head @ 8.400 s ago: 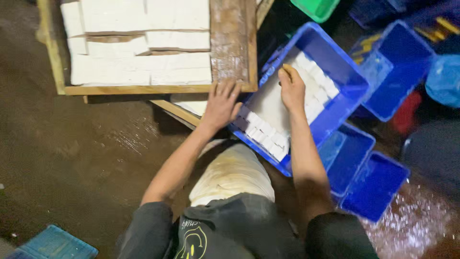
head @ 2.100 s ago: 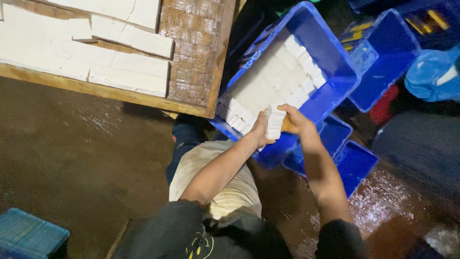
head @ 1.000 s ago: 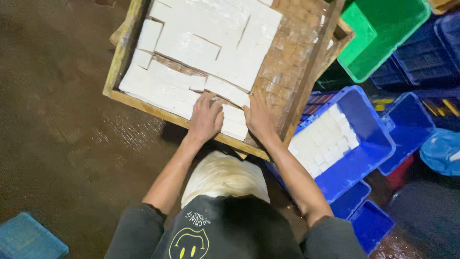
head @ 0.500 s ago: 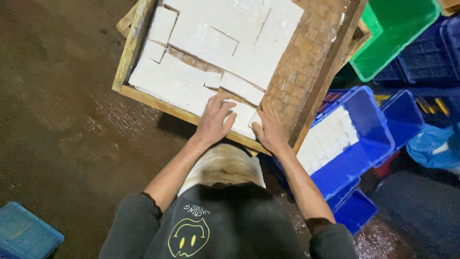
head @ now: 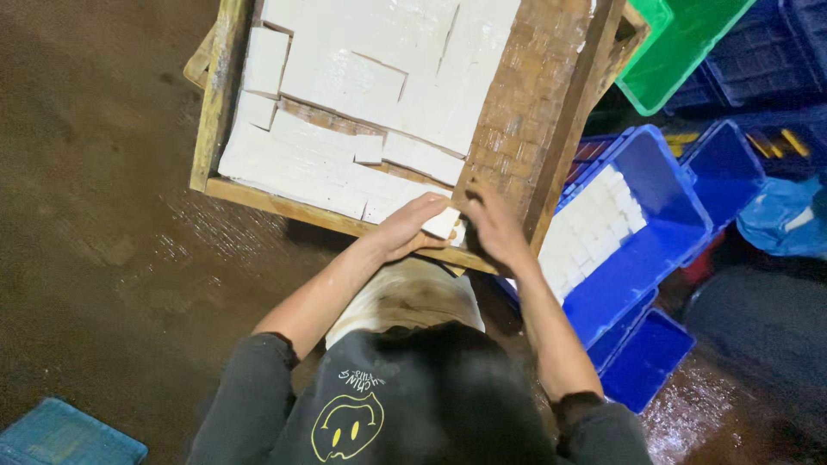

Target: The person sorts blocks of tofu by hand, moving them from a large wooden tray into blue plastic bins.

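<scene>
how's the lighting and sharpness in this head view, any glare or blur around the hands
Head view: dim overall, with the white blocks in the wooden tray the brightest and nearly washed out; wet glints on the dark floor, lower right especially; the left hand and right hand look slightly soft at the small block; the blue crate stays saturated and readable.

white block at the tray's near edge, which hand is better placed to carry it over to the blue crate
Right, probably. The right hand sits at the white block on the side nearer the blue crate, which lies to the person's right. The left hand also touches the block, but would have to cross over.
</scene>
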